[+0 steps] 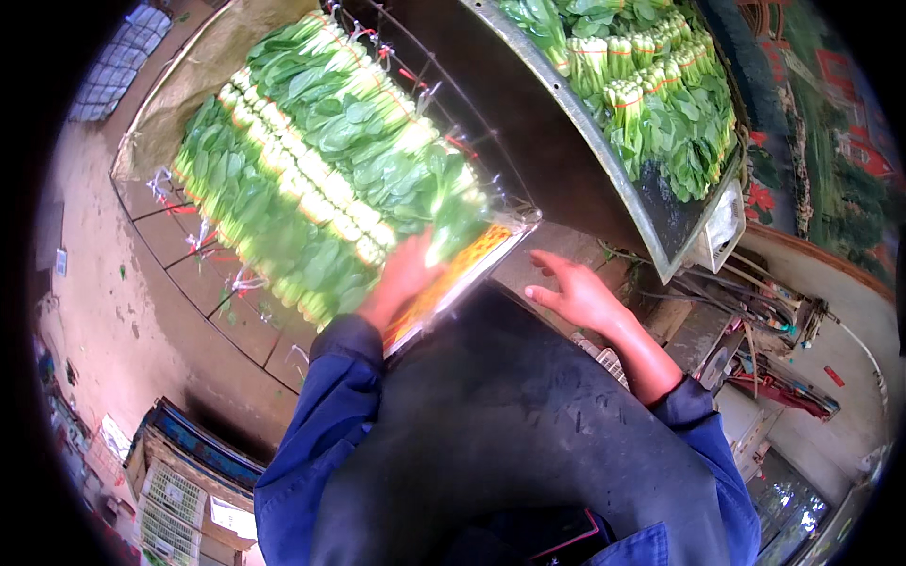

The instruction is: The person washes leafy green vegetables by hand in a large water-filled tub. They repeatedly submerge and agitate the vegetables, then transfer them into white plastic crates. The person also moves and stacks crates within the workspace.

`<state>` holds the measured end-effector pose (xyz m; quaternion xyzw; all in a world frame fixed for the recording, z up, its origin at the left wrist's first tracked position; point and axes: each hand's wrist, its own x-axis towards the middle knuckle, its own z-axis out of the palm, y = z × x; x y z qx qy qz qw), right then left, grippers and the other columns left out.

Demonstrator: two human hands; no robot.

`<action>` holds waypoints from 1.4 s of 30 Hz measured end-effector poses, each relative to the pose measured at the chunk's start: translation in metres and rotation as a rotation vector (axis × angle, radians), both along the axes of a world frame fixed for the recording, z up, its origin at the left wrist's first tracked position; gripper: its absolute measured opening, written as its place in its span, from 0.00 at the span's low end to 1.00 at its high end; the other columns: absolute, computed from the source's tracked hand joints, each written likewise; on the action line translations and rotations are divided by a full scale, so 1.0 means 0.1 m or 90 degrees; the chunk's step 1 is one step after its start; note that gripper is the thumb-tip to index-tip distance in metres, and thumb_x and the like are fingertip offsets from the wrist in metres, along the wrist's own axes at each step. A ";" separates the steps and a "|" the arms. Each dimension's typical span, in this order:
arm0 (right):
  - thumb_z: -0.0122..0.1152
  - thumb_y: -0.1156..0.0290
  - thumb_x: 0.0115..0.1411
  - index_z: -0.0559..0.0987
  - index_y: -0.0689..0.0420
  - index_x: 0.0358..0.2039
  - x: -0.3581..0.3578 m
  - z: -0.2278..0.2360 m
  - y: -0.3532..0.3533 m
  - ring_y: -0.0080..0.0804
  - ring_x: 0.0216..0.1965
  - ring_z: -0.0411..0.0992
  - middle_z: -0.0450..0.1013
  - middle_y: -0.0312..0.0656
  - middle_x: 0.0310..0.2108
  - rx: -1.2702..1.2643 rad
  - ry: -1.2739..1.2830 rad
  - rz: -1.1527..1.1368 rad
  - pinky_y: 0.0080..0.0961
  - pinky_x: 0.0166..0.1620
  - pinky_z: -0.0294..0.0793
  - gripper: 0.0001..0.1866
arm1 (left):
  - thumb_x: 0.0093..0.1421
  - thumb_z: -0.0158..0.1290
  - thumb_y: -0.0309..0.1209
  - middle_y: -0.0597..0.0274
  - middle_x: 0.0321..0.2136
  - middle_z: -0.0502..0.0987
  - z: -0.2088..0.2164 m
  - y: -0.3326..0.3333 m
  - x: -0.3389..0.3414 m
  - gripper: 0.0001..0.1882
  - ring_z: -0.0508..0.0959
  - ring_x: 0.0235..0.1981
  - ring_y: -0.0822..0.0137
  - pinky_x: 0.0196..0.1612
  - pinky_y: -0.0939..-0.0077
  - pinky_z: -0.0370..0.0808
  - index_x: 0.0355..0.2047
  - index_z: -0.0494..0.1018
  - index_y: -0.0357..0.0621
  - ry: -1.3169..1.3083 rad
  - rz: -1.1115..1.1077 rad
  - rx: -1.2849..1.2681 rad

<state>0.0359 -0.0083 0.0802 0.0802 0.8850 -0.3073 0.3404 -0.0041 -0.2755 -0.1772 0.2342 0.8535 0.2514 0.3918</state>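
Observation:
My left hand [408, 275] is at the near end of a wire-framed rack, its fingers and thumb closed around the pale stalk end of a bunch of leafy greens [456, 223]. Beside it, tied bunches of greens [311, 193] lie packed in long rows, white stalk ends together and leaves outward. Over the floor between the rack and a dark tub, my right hand [574, 294] is held with its fingers apart and nothing in it. An orange-yellow mesh strip [477, 253] runs along the rack's near edge.
At upper right, a large tub [651, 231] holds more bunches of greens [651, 94], some bound with red bands. A white plastic basket [725, 224] stands against its corner. Hoses [727, 300] lie at right. Crates [170, 509] stand at lower left. A dark apron [500, 415] covers my front.

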 end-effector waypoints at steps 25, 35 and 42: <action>0.65 0.59 0.61 0.71 0.62 0.62 0.55 -0.27 1.97 0.50 0.56 0.75 0.74 0.57 0.55 0.008 0.059 -0.127 0.41 0.58 0.74 0.32 | 0.51 0.64 0.28 0.57 0.32 0.80 -0.68 0.75 -0.93 0.16 0.79 0.34 0.61 0.41 0.66 0.76 0.41 0.76 0.41 -0.026 0.539 0.038; 0.65 0.58 0.62 0.71 0.64 0.61 0.61 -0.38 1.93 0.52 0.56 0.74 0.74 0.57 0.56 -0.005 0.053 -0.122 0.41 0.59 0.73 0.32 | 0.55 0.64 0.28 0.68 0.19 0.75 -0.76 0.71 -1.01 0.09 0.73 0.21 0.70 0.28 0.69 0.70 0.22 0.74 0.44 0.079 0.496 0.009; 0.65 0.59 0.62 0.72 0.62 0.60 0.55 -0.36 1.61 0.51 0.55 0.75 0.75 0.56 0.55 0.008 0.068 -0.104 0.40 0.57 0.74 0.30 | 0.63 0.59 0.26 0.68 0.30 0.78 -0.23 0.26 -1.15 0.05 0.77 0.26 0.72 0.29 0.77 0.76 0.36 0.72 0.48 -0.215 0.842 0.328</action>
